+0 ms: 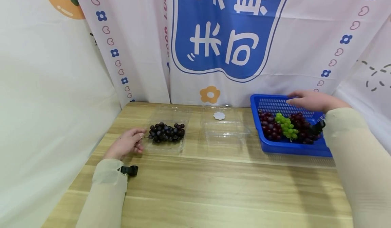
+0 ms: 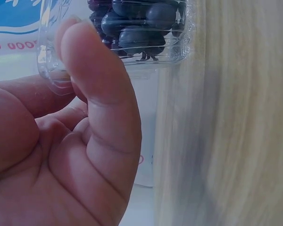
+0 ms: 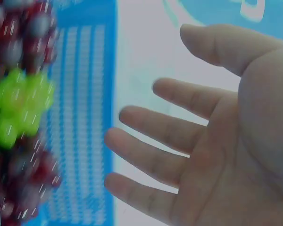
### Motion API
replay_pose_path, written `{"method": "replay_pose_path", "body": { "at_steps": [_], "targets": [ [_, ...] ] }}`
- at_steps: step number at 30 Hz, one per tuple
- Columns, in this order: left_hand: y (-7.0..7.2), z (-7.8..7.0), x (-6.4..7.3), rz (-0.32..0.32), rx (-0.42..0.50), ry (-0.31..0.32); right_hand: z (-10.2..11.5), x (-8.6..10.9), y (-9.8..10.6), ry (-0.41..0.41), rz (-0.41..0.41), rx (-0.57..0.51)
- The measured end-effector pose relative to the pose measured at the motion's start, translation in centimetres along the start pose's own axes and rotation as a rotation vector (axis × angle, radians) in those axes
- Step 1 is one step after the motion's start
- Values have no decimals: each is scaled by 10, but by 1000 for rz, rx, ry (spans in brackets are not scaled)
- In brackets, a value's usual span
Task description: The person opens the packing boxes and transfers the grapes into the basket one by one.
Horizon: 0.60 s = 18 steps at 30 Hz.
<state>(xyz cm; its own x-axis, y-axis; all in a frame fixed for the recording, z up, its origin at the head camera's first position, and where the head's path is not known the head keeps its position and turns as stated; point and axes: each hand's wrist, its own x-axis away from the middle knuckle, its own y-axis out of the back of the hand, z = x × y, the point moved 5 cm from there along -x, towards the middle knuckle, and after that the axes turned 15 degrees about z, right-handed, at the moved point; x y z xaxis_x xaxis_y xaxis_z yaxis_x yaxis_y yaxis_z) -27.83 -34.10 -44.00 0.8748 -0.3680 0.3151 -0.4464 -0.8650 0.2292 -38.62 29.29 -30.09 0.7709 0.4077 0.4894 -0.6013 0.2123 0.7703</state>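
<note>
Black grapes (image 1: 166,133) lie in an open clear plastic box (image 1: 165,148) at the left of the table. My left hand (image 1: 128,143) is at that box's left edge; in the left wrist view its fingers (image 2: 101,80) bend and pinch the clear rim (image 2: 186,54). At the right, my right hand (image 1: 313,100) hovers over the far rim of a blue basket (image 1: 265,147), fingers spread and holding nothing. Inside the basket sit red grapes (image 1: 270,127), a green bunch (image 1: 286,126) and darker red grapes (image 1: 300,122). The right wrist view shows the right palm (image 3: 212,155) beside the basket wall.
A second clear plastic box (image 1: 224,138) stands open mid-table, with a white scalloped label (image 1: 219,116) on its lid. A printed curtain (image 1: 146,51) hangs along the table's back edge. Wooden tabletop (image 1: 220,190) extends in front of the boxes.
</note>
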Motion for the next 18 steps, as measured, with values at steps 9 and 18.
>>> {"method": "replay_pose_path", "body": {
  "at_steps": [9,18],
  "targets": [
    [1,1,-1,-4,8,4,111,-10,-20,149,4,128],
    [1,0,1,0,-4,3,203,-44,-57,339,43,-162]
  ]
}}
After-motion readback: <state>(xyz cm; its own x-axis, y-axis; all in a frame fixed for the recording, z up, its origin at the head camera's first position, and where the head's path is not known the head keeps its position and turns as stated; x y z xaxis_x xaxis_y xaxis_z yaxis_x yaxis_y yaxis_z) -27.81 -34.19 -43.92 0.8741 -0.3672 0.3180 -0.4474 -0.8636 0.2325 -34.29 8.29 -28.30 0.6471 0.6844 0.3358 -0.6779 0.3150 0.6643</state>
